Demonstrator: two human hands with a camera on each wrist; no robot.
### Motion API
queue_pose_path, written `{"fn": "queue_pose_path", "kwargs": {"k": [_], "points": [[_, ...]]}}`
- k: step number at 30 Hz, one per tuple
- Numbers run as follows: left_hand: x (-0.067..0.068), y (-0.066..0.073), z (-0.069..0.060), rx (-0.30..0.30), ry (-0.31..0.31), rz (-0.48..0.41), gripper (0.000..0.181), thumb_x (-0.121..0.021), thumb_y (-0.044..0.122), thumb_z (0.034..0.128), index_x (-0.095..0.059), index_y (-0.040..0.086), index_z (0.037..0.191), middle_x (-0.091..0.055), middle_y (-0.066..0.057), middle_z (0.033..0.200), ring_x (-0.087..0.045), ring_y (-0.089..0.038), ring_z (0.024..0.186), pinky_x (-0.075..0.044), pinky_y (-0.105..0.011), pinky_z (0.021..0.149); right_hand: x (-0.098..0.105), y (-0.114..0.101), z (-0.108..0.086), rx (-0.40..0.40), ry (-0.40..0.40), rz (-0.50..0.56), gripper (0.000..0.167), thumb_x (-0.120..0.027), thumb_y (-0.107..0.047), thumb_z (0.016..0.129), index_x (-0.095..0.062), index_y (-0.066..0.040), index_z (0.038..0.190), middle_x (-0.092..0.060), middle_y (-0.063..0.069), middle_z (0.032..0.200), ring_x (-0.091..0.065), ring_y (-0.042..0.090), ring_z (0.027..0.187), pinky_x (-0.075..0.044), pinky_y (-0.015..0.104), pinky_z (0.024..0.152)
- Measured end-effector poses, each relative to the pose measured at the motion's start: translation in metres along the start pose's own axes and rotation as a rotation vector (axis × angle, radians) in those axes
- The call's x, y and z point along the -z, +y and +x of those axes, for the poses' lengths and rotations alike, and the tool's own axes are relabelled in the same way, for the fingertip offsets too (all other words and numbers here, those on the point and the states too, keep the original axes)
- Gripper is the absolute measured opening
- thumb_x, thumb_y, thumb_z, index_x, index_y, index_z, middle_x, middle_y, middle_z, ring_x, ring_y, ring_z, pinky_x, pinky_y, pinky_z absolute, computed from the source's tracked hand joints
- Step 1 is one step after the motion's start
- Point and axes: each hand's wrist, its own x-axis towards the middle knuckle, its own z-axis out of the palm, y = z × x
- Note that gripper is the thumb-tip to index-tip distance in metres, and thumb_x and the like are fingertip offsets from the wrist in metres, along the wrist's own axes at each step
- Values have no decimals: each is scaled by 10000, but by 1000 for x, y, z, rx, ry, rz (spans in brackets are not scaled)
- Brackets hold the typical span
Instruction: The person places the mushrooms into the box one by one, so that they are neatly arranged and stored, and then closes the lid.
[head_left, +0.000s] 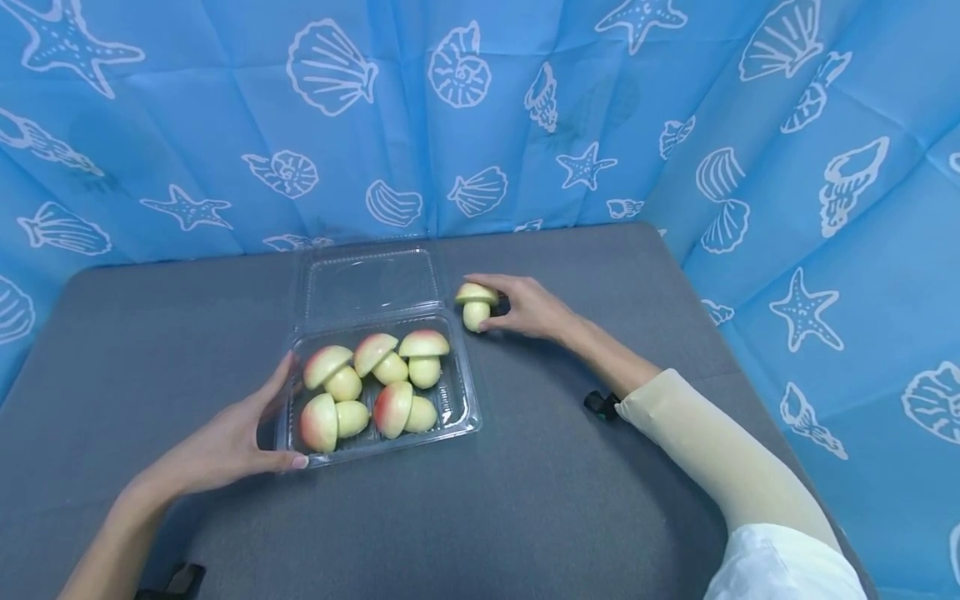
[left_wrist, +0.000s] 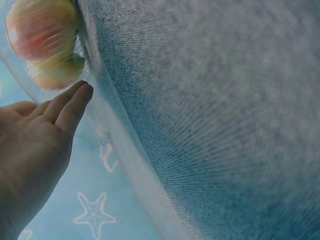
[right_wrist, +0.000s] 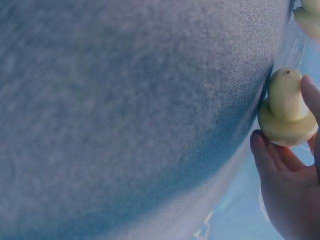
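Observation:
On the table at right centre, my right hand [head_left: 528, 307] holds a toy mushroom [head_left: 476, 310] with a pale green cap and stem. Its thumb is by the stem and its fingers are at the cap; the right wrist view shows the same mushroom [right_wrist: 286, 107] close up. A clear plastic clamshell box [head_left: 471, 408] stands to the left, with several red-and-green toy mushrooms [head_left: 405, 410] lying in it. My left hand [head_left: 225, 442] rests at the box's left side, thumb by the front corner and the extended fingers along the side.
The box's clear lid [head_left: 375, 283] is folded back flat toward the rear. A grey cloth covers the table [head_left: 540, 500]. Blue curtains [head_left: 510, 125] with shell and starfish prints stand behind the table and along its right side.

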Motion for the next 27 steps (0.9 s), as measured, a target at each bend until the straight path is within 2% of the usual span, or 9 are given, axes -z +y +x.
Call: {"fn": "queue_pose_path", "kwargs": {"k": [7,13,15,19,27], "points": [[-2,-2,-2,10,11,6,1281,-808,491,786,155,199,1579,-37,-220,1641,-300,-495,1400,-323,-595,1069,-3,0,3,2,11,10,759,-834,-300,816,-490,-190,1484,-560,59,1428,-526,228,1294,-400,373,1100],[-3,-2,0,8,5,-5,1274,-802,502,788,161,224,1575,-12,-188,1651,-280,-472,1419,-337,-582,1071,1,4,-5,16,36,34,757,-835,-270,818,-488,-185,1486,-550,75,1437,-538,243,1276,-422,391,1080],[-3,-1,1,11,0,-12,1273,-800,510,786,158,228,1576,2,-166,1656,-260,-455,1435,-335,-574,1076,2,6,-9,23,54,50,759,-837,-277,816,-490,-186,1485,-557,68,1428,-549,230,1258,-439,378,1060],[0,1,3,3,-3,-1,1276,-806,497,788,146,193,1582,9,-202,1648,-268,-490,1417,-323,-627,1075,4,8,-16,49,105,80,770,-847,-301,801,-504,-152,1474,-573,70,1408,-569,222,1224,-471,359,1023],[-1,0,1,15,-1,-8,1277,-811,481,788,147,188,1580,5,-208,1646,-286,-488,1410,-329,-614,1073,6,6,-22,118,174,130,766,-851,-300,800,-503,-221,1478,-612,47,1322,-598,177,1162,-511,294,976]]}}
